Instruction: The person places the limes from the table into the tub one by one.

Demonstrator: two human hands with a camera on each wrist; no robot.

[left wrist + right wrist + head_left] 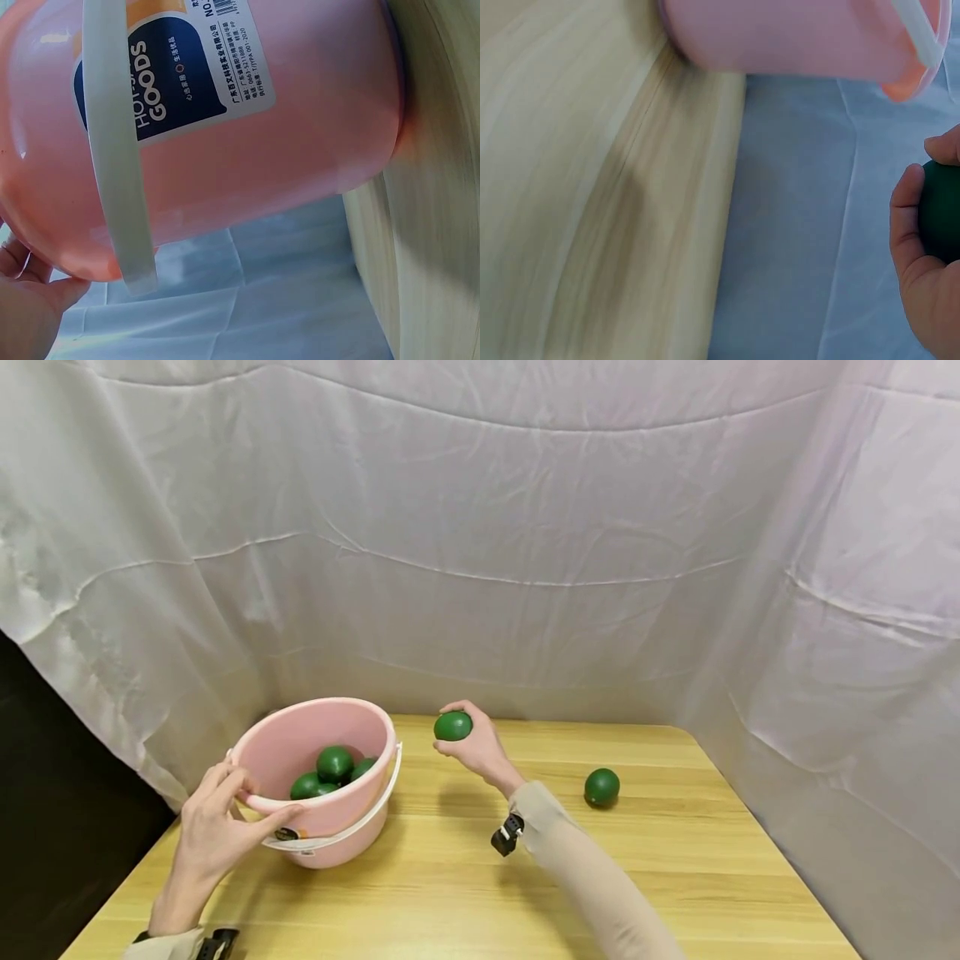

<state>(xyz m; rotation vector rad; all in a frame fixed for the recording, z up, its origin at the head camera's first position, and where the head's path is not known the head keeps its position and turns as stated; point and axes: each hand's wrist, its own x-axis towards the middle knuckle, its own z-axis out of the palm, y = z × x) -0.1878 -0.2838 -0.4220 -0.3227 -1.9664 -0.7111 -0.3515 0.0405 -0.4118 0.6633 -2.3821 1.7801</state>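
My left hand (213, 827) grips the rim of a pink bucket (352, 822) at its near left side, thumb along the outside. Several dark green avocados (334, 764) lie inside the bucket. To the right of the bucket, my right hand (483, 747) holds another green avocado (453, 726) above the table, between thumb and fingers. In the right wrist view that avocado (941, 214) is partly cut off by the frame edge. A single avocado (602, 787) rests on the table, right of my right forearm.
The bucket's white handle (375, 806) hangs down its near side, and a printed label (202, 67) shows behind it. The wooden table (420, 910) ends at pale curtains (510, 635) behind and on the right. Dark cloth (60, 793) hangs at the left.
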